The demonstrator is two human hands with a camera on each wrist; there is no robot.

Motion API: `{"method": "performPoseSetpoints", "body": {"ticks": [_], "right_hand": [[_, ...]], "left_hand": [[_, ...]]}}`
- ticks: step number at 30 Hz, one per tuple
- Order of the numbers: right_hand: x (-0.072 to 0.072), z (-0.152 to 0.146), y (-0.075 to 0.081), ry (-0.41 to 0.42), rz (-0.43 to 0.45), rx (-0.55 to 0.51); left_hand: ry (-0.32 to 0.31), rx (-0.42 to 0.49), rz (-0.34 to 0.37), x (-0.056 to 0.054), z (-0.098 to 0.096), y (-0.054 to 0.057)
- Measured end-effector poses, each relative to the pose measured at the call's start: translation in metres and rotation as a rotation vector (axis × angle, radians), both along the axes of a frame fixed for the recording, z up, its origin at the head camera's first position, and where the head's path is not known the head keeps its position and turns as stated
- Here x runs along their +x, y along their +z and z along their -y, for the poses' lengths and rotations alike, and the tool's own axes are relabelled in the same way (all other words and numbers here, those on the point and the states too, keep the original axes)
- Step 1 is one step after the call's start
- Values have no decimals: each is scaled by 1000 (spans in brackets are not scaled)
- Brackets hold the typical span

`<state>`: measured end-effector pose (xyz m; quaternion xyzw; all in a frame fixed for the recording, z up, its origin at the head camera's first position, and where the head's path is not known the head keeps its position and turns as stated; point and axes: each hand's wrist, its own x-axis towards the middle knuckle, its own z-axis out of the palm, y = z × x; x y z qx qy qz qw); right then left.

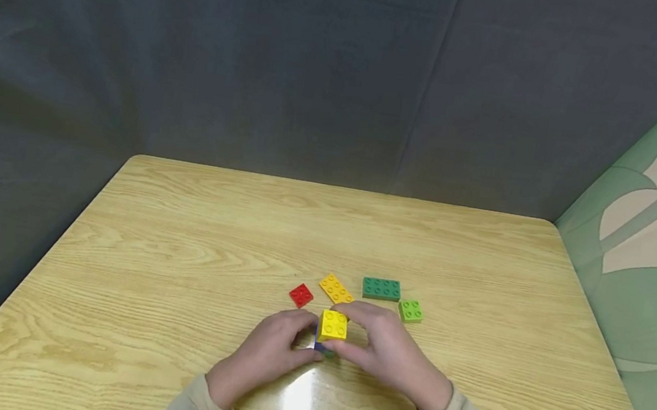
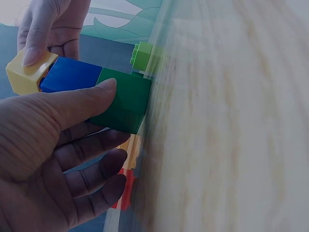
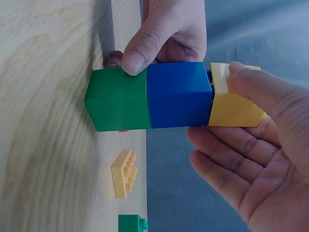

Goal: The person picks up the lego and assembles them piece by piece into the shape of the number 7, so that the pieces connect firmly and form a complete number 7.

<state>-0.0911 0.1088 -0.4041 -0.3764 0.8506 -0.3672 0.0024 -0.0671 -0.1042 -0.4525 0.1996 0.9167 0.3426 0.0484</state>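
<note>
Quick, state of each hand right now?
Left hand: closed, holding the bottom green block.
Right hand: closed, holding the top yellow block.

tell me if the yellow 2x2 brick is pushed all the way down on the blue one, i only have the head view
Observer: Not fully, it seems: the right wrist view shows a gap between the yellow 2x2 brick and the blue brick, with blue studs visible in it.
Operator: ok and which brick is the left hand touching with its thumb tip, can't make that out from above
Observer: The green brick, at the bottom of the stack; both wrist views show the thumb tip on its side.
</note>
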Motion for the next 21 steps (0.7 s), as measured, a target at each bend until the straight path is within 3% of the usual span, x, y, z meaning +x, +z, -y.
{"method": "performPoseSetpoints", "body": {"ticks": [21], "right_hand": [[-2,3,5,7,9,53]], "left_hand": [[-1,21,14,-1,0,0]]}}
